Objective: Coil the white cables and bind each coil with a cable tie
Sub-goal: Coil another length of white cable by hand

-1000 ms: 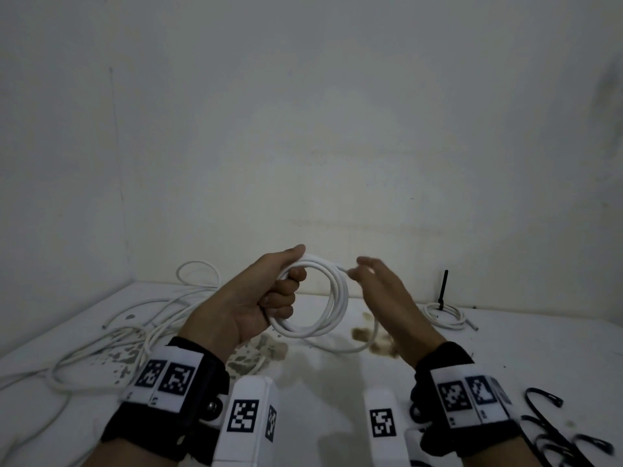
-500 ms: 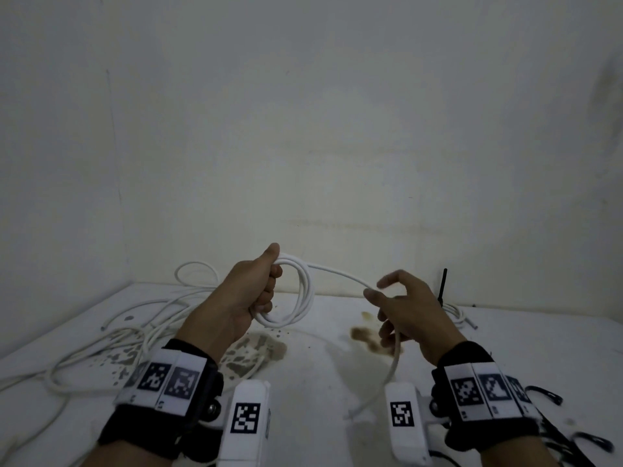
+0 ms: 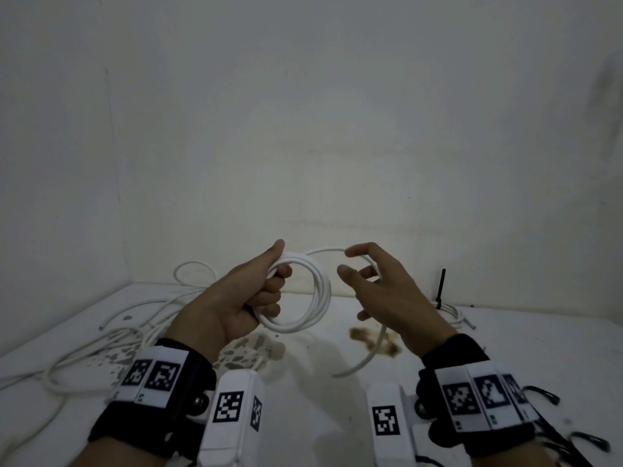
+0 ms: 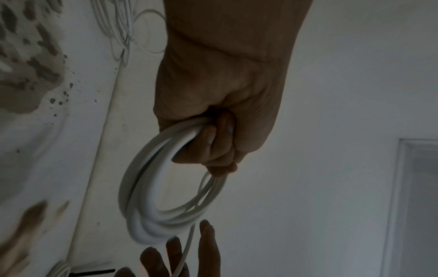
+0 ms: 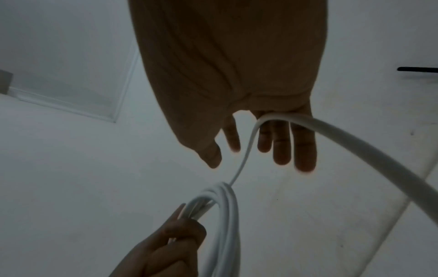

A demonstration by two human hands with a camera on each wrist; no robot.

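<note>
Where loose cables (image 3: pixel 111 318) sprawl, stained white tabletop (image 3: pixel 505 345)

Bare white-walled room (image 3: pixel 303 112), stained tabletop (image 3: pixel 505 348)

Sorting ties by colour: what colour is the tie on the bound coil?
Black cable tie; head view shows it best.

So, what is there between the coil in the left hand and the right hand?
One free strand of cable arcs from the coil in the left hand and runs between the right hand's straight fingers; head and right wrist views show it.
</note>
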